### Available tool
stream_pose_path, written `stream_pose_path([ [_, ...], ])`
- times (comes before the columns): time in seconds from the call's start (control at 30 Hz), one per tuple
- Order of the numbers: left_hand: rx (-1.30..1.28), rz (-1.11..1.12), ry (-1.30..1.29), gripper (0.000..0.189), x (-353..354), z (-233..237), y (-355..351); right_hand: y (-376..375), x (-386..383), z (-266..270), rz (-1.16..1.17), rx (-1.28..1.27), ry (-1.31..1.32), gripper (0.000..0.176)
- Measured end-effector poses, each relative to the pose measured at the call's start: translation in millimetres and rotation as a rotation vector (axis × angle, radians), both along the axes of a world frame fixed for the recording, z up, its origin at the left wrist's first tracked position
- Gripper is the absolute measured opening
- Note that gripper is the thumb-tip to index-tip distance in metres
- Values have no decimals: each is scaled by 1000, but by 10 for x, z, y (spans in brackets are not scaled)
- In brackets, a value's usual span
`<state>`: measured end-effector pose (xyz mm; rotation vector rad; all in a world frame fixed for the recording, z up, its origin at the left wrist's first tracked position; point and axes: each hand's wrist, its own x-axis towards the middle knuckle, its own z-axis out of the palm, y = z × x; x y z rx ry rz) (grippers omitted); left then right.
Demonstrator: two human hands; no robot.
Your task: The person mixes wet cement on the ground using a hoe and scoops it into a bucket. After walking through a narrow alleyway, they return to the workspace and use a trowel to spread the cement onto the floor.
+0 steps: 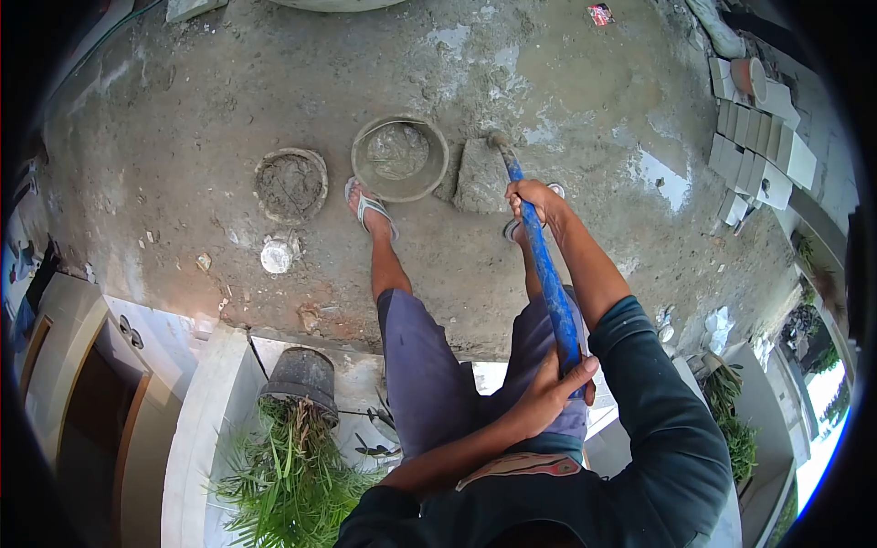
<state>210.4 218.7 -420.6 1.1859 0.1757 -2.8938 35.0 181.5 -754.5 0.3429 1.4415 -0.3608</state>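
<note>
My left hand is wrapped round the lower end of a long blue handle, close to my lap. Farther up the same handle, my right hand grips it near its far end. The handle's tip ends at a muddy, rounded part beside a pile of wet grey mortar; the tool's head is hard to make out. Left of the pile stands a round basin with some grey mix inside, near my sandalled foot.
A smaller tub of grey mix and a white container are at the left. Stacked tiles and a clay pot stand at the right. A potted plant is at the lower left.
</note>
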Motion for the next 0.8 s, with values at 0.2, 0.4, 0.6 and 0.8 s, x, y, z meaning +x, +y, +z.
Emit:
stream_pose_path([
  [0.2,-101,-206,149,54,1036,536,-297,311,280,901,-443,15,-2,11],
  [0.4,-373,-785,-186,53,3311,745,-442,156,1816,2079,-686,-38,227,8],
  [0.6,-673,-1550,-1040,26,4877,-978,173,247,3475,1402,-761,-248,89,14],
  [0.8,-687,-1588,-1123,27,5071,-1402,281,286,3510,1138,-556,-152,-21,17],
])
